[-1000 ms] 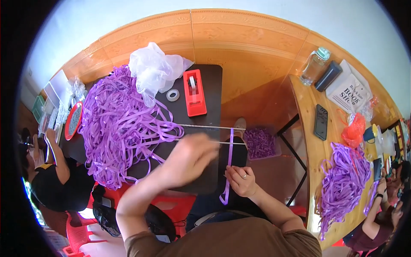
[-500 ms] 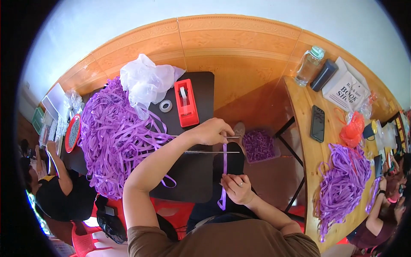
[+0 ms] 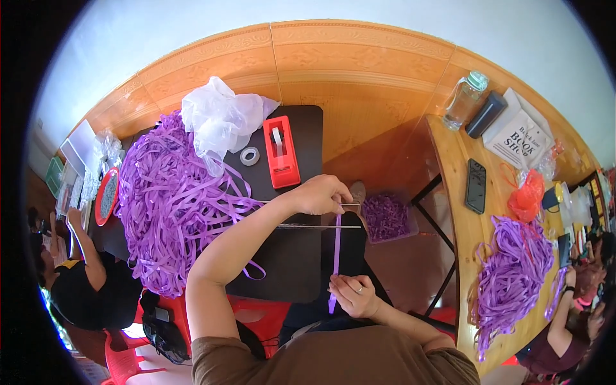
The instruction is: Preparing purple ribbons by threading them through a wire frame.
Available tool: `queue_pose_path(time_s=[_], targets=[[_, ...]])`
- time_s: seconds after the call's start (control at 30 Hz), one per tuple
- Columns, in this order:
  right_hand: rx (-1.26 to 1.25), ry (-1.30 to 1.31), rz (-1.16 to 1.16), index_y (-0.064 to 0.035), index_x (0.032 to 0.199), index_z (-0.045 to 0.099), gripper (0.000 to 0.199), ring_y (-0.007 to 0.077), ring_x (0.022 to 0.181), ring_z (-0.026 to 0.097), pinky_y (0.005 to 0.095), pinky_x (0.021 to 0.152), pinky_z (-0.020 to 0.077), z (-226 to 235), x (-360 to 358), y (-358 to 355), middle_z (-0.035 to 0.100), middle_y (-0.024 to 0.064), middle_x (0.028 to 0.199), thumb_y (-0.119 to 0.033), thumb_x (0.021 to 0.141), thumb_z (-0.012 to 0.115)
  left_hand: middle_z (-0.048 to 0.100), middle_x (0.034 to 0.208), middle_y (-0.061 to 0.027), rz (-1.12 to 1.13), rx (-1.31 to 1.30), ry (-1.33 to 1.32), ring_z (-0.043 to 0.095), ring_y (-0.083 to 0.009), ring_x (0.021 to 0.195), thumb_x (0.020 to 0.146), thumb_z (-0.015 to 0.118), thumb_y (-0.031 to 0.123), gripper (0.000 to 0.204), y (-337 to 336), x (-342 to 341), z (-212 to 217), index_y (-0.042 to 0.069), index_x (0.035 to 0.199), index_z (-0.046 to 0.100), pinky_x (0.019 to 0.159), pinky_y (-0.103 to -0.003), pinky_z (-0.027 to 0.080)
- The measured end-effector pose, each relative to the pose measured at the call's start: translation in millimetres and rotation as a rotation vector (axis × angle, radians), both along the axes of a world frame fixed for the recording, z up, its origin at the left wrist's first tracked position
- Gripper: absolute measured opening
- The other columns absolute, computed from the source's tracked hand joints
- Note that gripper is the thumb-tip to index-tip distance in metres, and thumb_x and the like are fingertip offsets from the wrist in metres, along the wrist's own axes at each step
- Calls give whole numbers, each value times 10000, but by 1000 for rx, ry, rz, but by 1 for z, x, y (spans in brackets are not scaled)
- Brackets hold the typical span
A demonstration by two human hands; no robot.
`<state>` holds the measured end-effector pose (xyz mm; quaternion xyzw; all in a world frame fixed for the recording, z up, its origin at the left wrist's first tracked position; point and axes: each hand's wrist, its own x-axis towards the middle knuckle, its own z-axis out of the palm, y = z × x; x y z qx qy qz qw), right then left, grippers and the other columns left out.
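Observation:
Two thin metal rods [image 3: 321,226] stick out past the right edge of the dark table. A strip of purple ribbon [image 3: 337,247] runs from the farther rod down toward my lap. My left hand [image 3: 324,194] is at that rod, fingertips pinched at the ribbon's upper end. Lower down, my right hand [image 3: 355,295], with a ring on one finger, closes on the same ribbon near its lower end; a short tail hangs below. A big heap of purple ribbon [image 3: 170,212] covers the left of the table, partly behind my left forearm.
On the dark table [image 3: 282,269] are a red tape dispenser [image 3: 281,153], a tape roll [image 3: 249,156] and a white plastic bag [image 3: 221,119]. A bin of purple pieces [image 3: 387,217] stands on the floor. The wooden table [image 3: 462,224] holds a phone [image 3: 475,186], bottles and more ribbon. Other people sit at both sides.
My right hand has slid slightly down along the ribbon, which now hangs straighter, its lower loop drawn in. My left hand stays at the rod.

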<state>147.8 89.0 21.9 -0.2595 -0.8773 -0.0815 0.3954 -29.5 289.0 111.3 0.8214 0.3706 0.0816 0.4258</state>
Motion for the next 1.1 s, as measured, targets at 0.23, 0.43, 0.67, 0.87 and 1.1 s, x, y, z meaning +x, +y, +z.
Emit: queue_pose_path(time_s=[0.23,0.43,0.67,0.87,1.1], targets=[[54,11,1,-19,885,683,185,151,831,603,269,693,407,12,0,-6,661,80,972,-60,707,709,684,818,-162,-17,39,12,659,-229,769,750,687,94,331,-5,0,5,-22,1059,650,729,-338,505],[104,-1,27,-14,866,683,170,159,816,602,269,692,410,23,-2,-7,665,90,984,-51,703,708,683,818,-161,-3,84,4,656,-225,765,753,685,85,287,-8,-1,6,-23,1018,666,722,-341,502],[118,7,10,-16,840,683,147,173,832,608,267,701,407,34,0,-10,669,97,978,-48,698,706,683,816,-164,17,87,-14,654,-227,758,756,689,77,274,-10,-2,5,-36,1005,665,717,-342,502],[173,-21,-35,-19,827,676,144,183,836,608,271,693,393,69,2,-8,664,88,968,-77,699,706,685,829,-168,11,52,-50,659,-222,776,760,690,87,289,-6,-4,-4,-46,1014,659,729,-330,508],[45,19,-14,-1,912,649,316,189,795,599,325,670,377,130,3,31,636,98,968,-125,627,707,694,878,-148,310,76,-304,665,-184,805,795,672,102,287,-15,-24,-1,-60,1032,648,734,-297,513]])
